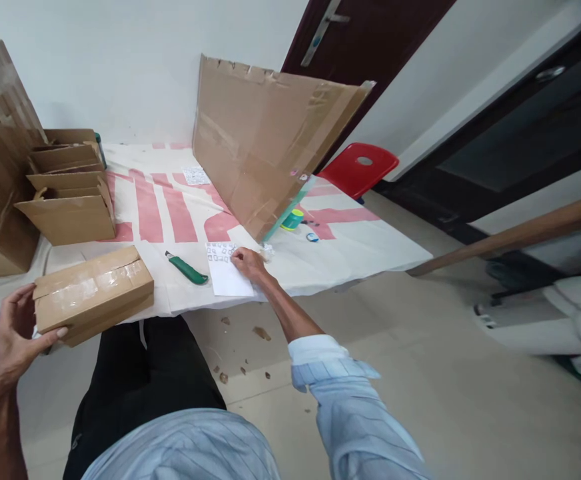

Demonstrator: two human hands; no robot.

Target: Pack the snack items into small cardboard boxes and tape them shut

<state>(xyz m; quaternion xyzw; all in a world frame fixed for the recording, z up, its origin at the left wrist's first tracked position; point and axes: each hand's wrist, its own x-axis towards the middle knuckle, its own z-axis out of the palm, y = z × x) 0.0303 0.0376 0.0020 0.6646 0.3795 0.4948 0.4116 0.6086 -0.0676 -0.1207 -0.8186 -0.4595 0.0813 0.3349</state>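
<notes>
My left hand [18, 333] grips the left end of a closed, taped cardboard box [95, 287], thumb along the near side and fingers behind. The box lies at the table's front edge, slightly tilted. My right hand [249, 263] is closed in a pinch on a white sticker sheet [230, 283], which has small printed marks in its upper part and a plain lower part. Whether a single sticker is between the fingertips cannot be seen. Between the box and the sheet lies a green utility knife [187, 268].
Open cardboard boxes [73, 207] and a large carton [0, 160] stand at the left. A big cardboard panel [270, 140] stands upright behind my right hand. Beside it are a green tape roll [292, 220] and a printed sheet [196, 175]. A red chair [363, 167] stands beyond the table.
</notes>
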